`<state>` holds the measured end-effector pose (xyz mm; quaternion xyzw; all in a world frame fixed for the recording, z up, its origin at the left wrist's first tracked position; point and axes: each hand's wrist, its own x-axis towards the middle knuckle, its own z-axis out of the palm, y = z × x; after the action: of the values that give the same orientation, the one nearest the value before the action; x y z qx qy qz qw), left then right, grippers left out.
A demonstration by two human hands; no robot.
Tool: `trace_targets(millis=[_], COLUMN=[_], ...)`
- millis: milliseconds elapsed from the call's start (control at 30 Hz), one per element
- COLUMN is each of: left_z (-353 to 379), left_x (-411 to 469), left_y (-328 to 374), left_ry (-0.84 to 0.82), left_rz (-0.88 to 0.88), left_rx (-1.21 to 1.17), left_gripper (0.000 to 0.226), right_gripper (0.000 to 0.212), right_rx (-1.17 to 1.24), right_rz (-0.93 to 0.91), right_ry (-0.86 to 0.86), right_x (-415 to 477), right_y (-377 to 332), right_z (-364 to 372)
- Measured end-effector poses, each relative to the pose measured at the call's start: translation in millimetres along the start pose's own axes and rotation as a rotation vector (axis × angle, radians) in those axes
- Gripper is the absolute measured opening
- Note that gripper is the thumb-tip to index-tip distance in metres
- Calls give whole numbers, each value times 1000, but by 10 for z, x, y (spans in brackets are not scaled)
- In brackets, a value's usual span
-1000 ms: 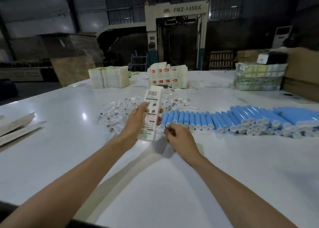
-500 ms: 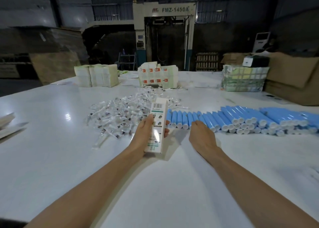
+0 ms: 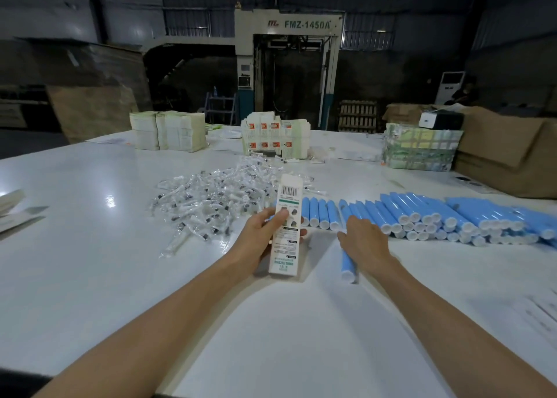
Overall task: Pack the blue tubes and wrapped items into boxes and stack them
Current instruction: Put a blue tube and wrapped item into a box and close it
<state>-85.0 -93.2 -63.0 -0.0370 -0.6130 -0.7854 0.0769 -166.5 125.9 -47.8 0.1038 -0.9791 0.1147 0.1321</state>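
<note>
Obs: left hand [image 3: 265, 238] fingers clasp white carton [image 3: 286, 229], long axis away from person, barcode end far. Fingers of right hand [image 3: 364, 241] curled on one blue tube [image 3: 348, 265] lying on counter [image 3: 90, 247], white cap toward person

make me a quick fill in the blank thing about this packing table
The left hand grips a white ___ that bears a barcode.
The single tube under the right hand is ___ with a white cap.
The tube row lies to the ___ of the wrapped items.
Missing words: box, blue, right.
</note>
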Motion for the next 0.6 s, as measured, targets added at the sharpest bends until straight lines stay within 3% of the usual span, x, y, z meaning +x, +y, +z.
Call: trace_targets(millis=[67, 167, 267, 400, 500, 600], left_z=[-17, -39, -45, -23, -19, -28], left_x=[-3, -4, -14, -31, -46, -46], left_y=[52, 86, 115, 152, 174, 171], left_ry=[22, 38, 1, -26, -38, -49], left_rz=[-6, -3, 10, 15, 27, 35], left_rx=[24, 64, 74, 96, 122, 136], left_gripper=[46, 46, 45, 27, 27, 29], right_gripper=[12, 28, 26, 20, 24, 27], right_rx=[56, 117, 338, 981, 1300, 1408], right_rz=[5, 40, 19, -7, 19, 28], right_ry=[-83, -86, 138, 415, 494, 498], right_x=[20, 44, 94, 185, 277, 350], right_y=[8, 52, 60, -120, -284, -441], right_z=[-4, -82, -350, -901, -1121, -1163])
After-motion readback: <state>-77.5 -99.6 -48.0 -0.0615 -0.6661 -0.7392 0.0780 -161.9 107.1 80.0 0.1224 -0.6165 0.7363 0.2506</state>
